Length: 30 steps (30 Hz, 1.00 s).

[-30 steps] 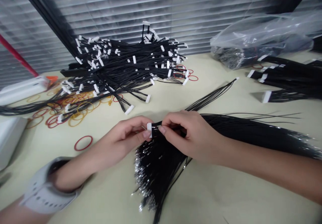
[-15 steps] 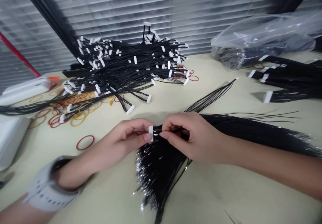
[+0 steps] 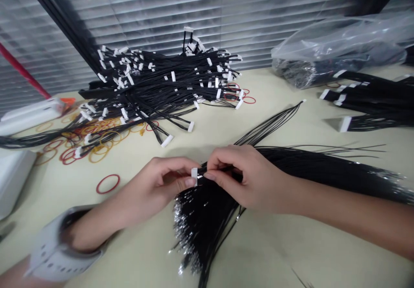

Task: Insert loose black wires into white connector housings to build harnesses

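Between the thumb and fingers of my left hand [image 3: 163, 182] is a small white connector [image 3: 194, 173], its wire side facing right. My right hand [image 3: 246, 173] pinches a thin black wire [image 3: 201, 175] close to that connector; whether the wire's tip sits inside it is too small to tell. Both hands are closed, nearly touching each other. Under them spreads a thick bundle of black wires [image 3: 210, 219] with shiny metal terminals at the ends. More black wires [image 3: 268, 124] run up and right from behind my right hand.
A heap of finished-looking black cables [image 3: 174, 76] with white connectors lies at the back. Red and yellow rubber bands [image 3: 106, 143] are scattered at left, one red band [image 3: 108, 184] apart. A clear plastic bag [image 3: 310, 59] and more cables [image 3: 378, 100] lie at right.
Both hands stay at nearly the same spot, my left hand and the connector slightly lower. The right fingertips have shifted a little left, closer to the connector.
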Available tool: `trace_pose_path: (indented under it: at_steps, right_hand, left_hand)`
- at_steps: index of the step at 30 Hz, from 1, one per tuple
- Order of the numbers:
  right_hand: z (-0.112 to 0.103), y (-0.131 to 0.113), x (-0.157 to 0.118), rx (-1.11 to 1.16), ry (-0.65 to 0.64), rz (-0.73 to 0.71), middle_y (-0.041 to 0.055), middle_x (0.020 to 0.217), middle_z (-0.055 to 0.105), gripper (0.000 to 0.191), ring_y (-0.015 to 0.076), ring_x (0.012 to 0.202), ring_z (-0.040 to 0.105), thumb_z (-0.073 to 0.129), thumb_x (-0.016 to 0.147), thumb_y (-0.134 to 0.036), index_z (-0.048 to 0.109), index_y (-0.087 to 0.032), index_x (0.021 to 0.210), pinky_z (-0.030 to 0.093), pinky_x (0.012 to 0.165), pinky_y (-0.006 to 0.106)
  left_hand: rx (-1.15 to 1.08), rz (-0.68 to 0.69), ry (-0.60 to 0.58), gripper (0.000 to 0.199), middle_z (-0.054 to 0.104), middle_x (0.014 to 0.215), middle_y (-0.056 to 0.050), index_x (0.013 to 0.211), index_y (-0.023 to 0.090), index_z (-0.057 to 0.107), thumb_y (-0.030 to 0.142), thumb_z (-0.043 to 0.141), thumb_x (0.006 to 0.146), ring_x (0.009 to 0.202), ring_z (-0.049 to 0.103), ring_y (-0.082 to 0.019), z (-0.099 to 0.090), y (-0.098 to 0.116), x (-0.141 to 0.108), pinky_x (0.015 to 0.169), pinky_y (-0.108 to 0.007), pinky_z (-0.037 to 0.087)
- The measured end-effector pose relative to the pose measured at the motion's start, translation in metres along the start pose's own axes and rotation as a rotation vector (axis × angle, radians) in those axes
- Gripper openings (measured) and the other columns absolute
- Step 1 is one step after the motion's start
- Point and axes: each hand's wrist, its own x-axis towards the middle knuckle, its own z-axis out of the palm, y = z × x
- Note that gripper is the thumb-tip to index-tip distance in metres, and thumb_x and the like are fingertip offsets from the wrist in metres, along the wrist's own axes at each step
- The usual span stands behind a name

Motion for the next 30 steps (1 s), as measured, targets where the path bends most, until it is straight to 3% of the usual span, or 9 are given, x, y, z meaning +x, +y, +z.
trace_pose_path:
  at_steps: [7, 16, 22, 30]
  right_hand:
    - [-0.0049, -0.0031, 0.0029, 0.163, -0.115, 0.101, -0.0065, 0.053, 0.039, 0.014, 0.004, 0.048, 0.033, 0.049, 0.08, -0.016, 0.049, -0.014, 0.066, 0.029, 0.045, 0.016]
    - [-0.0019, -0.0015, 0.0003, 0.084, -0.059, 0.072, -0.0065, 0.054, 0.04, 0.013, 0.0039, 0.049, 0.032, 0.049, 0.078, -0.013, 0.049, -0.014, 0.066, 0.028, 0.046, 0.017]
    - [-0.0019, -0.0016, 0.002, 0.114, -0.049, 0.084, -0.0068, 0.054, 0.04, 0.012, 0.0036, 0.048, 0.032, 0.05, 0.079, -0.014, 0.049, -0.014, 0.066, 0.028, 0.046, 0.017]
    - [-0.0061, -0.0028, 0.0027, 0.232, -0.133, 0.164, -0.0056, 0.058, 0.042, 0.008, 0.0051, 0.051, 0.034, 0.053, 0.078, -0.02, 0.05, -0.015, 0.073, 0.029, 0.045, 0.017]
  left_hand:
    - [-0.064, -0.024, -0.015, 0.012, 0.059, 0.075, 0.002, 0.084, 0.02, 0.063, 0.027, 0.052, 0.082, 0.068, 0.049, -0.011, 0.0016, -0.0009, -0.0009, 0.059, -0.02, 0.04]
    - [-0.144, -0.02, -0.004, 0.015, 0.063, 0.077, 0.004, 0.091, 0.024, 0.065, 0.021, 0.054, 0.082, 0.072, 0.053, -0.009, 0.0038, -0.0007, -0.0002, 0.063, -0.017, 0.042]
    - [-0.193, -0.024, 0.007, 0.012, 0.063, 0.077, 0.003, 0.088, 0.022, 0.065, 0.02, 0.055, 0.081, 0.071, 0.053, -0.009, 0.0049, 0.0003, 0.0007, 0.062, -0.017, 0.042]
    - [-0.289, -0.054, -0.03, 0.01, 0.059, 0.072, 0.001, 0.079, 0.016, 0.061, 0.022, 0.053, 0.082, 0.069, 0.054, -0.011, 0.0019, 0.0036, 0.0021, 0.064, -0.02, 0.044]
